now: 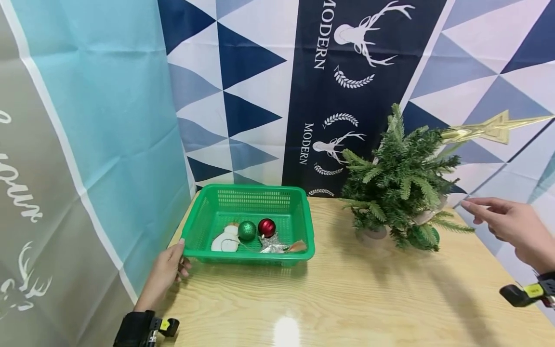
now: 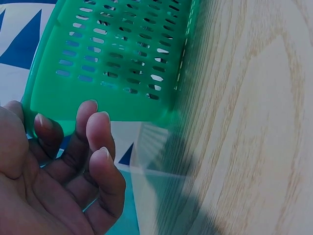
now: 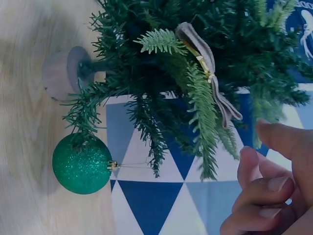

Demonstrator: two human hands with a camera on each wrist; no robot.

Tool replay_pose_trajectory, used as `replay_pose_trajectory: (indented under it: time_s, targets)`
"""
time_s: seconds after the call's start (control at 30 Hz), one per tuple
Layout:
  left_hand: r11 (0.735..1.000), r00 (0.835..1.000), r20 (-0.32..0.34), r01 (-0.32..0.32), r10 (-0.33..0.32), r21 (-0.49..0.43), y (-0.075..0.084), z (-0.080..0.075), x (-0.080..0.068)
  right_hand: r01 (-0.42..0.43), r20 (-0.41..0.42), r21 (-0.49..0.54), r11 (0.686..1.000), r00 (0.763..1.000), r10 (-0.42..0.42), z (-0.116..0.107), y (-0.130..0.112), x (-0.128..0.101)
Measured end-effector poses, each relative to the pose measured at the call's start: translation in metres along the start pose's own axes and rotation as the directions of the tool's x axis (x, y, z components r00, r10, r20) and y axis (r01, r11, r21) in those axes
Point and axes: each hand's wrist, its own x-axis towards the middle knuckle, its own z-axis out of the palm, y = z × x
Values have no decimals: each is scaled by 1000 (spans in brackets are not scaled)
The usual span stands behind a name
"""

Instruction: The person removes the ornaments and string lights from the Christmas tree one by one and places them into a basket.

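The left hand (image 1: 166, 271) rests against the near-left corner of the green basket (image 1: 299, 219), which sits on the left part of the wooden counter (image 1: 347, 299) close to the patterned backdrop; in the left wrist view its fingers (image 2: 95, 128) are curled under and along the rim, thumb on the outer edge, so it looks like a light steadying hold rather than a lift. Inside the basket lie a green bauble (image 1: 247, 230), a red bauble (image 1: 266, 227), a white flat ornament (image 1: 226, 239) and a silvery star-like piece (image 1: 272, 246), all gathered toward the near side. The right hand (image 1: 511, 226) hovers at the right edge of the scene, fingers loosely spread and holding nothing, just beside the small artificial tree (image 1: 401, 180), which stands on a round wooden base at the far right of the counter. A glittery green ball (image 3: 81, 164) already hangs from a low branch, and a grey ribbon-like loop (image 3: 208, 63) sits among the needles nearby. A gold star topper (image 1: 494, 127) leans out sideways from the top of the tree. To do this well, I would judge it best to keep the basket pinned flat with the left hand and bring the right hand in slowly from the side, so the light tree is not tipped and the hanging ball is not knocked loose.
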Motion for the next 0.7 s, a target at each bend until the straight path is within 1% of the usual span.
replay_pose_trajectory:
  time_s: [0.07,0.23,0.4,0.6,0.7]
  targets:
    - [1000,1000,0,3,-3,-3,2,0,0,15,13,-19,1000,1000,-15,3,-1,3]
    - [999,999,-13,36,-36,-9,7,0,1,48,32,-65,997,998,-46,10,-9,8]
    - [999,999,-26,48,-48,2,9,1,1,44,58,-96,994,998,-38,17,-12,12]
    - [998,998,-29,56,-56,-7,6,1,1,19,51,-84,996,999,-15,25,-12,14]
    - [998,998,-31,57,-57,-14,3,1,1,21,42,-54,998,999,-18,28,-12,15]
